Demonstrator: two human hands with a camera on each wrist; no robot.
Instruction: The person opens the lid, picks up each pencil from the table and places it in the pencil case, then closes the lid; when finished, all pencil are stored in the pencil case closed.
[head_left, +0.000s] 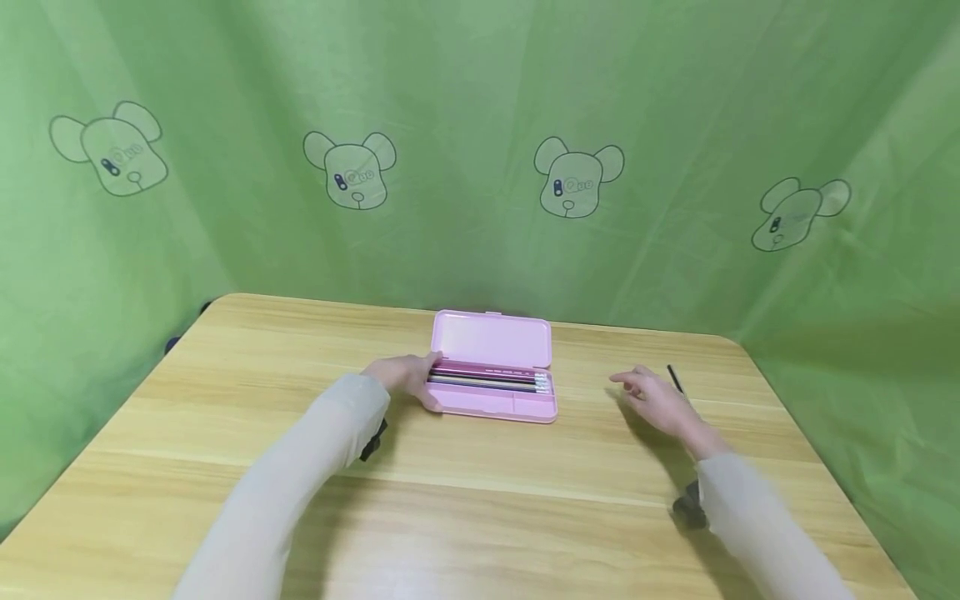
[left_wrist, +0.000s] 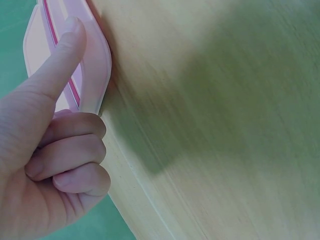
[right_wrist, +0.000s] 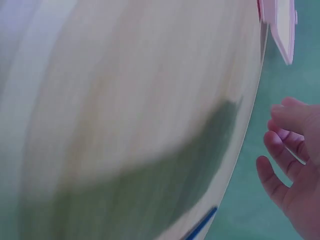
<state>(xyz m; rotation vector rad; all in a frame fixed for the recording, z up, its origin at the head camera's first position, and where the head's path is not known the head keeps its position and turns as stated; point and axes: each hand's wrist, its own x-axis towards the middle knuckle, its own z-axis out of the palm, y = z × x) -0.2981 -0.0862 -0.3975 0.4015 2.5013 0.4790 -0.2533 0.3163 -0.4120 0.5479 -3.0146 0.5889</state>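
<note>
A pink pencil case [head_left: 480, 402] lies with its lid [head_left: 491, 337] raised at the back of the table. Several pencils [head_left: 483, 382] lie side by side in its long compartment, white ends to the right. My left hand [head_left: 408, 377] grips the case's left end; in the left wrist view the thumb [left_wrist: 67, 55] stretches across it while the other fingers curl by its end. To the right of the case, my right hand [head_left: 660, 406] hovers over the table with loosely bent fingers and nothing in them. A dark pencil [head_left: 676, 379] lies beside it, partly hidden by the hand and wrist.
The wooden table [head_left: 480, 517] has rounded far corners. Green curtains [head_left: 465, 83] printed with bear heads hang behind it and on both sides, close to its edges. The raised lid stands near the back curtain.
</note>
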